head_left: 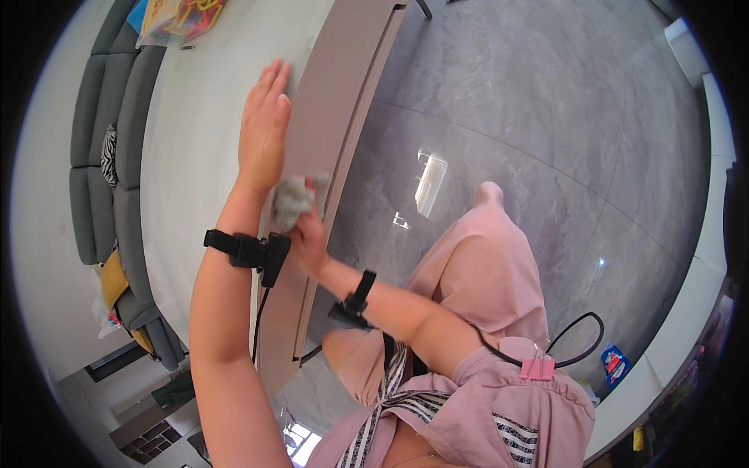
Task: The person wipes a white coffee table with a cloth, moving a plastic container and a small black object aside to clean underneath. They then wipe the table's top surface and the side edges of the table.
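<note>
My left hand (pixel 265 136) lies on the pale tabletop (pixel 199 156) near its edge, fingers stretched out, holding nothing. Below it, my right hand (pixel 310 238) is closed around a crumpled grey cloth (pixel 293 201). The cloth, somewhat blurred, is at the table's taupe side panel (pixel 331 101), just under the left wrist. Part of the right hand's fingers is hidden behind the cloth. Both of my wrists wear black straps with small black devices; a black cable runs from the left one.
A grey sofa (pixel 97 109) with cushions lines the table's far left side. A bag of colourful pieces (pixel 183 19) stands on the table's far end. Glossy grey floor tiles (pixel 499 101) spread to the right. A white low cabinet (pixel 651 363) borders the floor, with a blue packet (pixel 615 365) beside it.
</note>
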A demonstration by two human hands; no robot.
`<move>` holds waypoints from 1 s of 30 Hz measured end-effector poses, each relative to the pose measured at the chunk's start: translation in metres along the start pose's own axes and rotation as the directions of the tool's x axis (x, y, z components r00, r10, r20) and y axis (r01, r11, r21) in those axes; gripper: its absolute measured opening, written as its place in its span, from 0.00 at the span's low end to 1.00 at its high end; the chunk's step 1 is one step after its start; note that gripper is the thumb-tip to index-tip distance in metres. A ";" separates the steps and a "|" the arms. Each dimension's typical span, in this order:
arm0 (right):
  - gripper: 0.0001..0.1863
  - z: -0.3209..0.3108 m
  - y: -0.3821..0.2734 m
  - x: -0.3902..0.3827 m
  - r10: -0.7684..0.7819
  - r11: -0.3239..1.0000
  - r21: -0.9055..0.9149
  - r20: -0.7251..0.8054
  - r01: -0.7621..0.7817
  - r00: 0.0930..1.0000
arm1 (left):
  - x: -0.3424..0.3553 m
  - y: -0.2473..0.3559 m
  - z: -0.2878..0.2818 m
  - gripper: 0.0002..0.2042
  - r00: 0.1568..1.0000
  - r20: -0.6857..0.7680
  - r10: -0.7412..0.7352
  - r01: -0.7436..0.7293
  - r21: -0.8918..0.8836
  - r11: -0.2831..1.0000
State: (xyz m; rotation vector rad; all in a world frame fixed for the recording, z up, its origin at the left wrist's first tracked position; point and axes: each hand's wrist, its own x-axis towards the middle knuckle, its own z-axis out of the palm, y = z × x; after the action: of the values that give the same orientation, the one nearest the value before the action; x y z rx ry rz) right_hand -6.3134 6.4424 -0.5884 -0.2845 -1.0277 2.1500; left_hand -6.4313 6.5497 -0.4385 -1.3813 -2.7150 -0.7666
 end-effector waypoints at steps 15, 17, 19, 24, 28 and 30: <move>0.17 -0.166 0.015 0.336 -0.098 0.928 -0.370 -0.370 -0.050 0.924 | -0.002 0.010 -0.001 0.32 1.000 0.030 0.006 -0.009 0.097 0.995; 0.17 -0.170 0.012 0.324 0.121 0.978 0.207 -0.508 -0.016 0.853 | -0.006 0.006 -0.003 0.32 1.000 0.030 0.002 -0.005 0.123 0.992; 0.17 -0.182 0.007 0.307 0.313 0.778 0.628 -0.403 0.011 0.860 | -0.007 0.005 -0.003 0.31 1.000 0.027 0.004 -0.008 0.154 0.988; 0.20 -0.152 -0.048 0.239 0.428 0.431 0.883 -0.017 -0.188 0.904 | -0.009 0.004 -0.008 0.29 1.000 0.010 0.018 -0.019 0.172 0.985; 0.21 -0.151 -0.076 0.233 0.352 0.385 0.885 0.122 -0.262 0.928 | -0.005 0.005 -0.002 0.29 1.000 0.002 0.025 -0.025 0.152 0.988; 0.22 -0.153 -0.086 0.236 0.366 0.499 0.796 0.163 -0.342 0.916 | -0.005 0.004 -0.001 0.29 1.000 -0.005 0.024 -0.023 0.158 0.987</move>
State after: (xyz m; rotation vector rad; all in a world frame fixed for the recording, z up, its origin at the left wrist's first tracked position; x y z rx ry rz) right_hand -6.3643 6.7319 -0.5998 -0.0646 0.1768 2.7349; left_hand -6.4252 6.5473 -0.4365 -1.3701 -2.6815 -0.5396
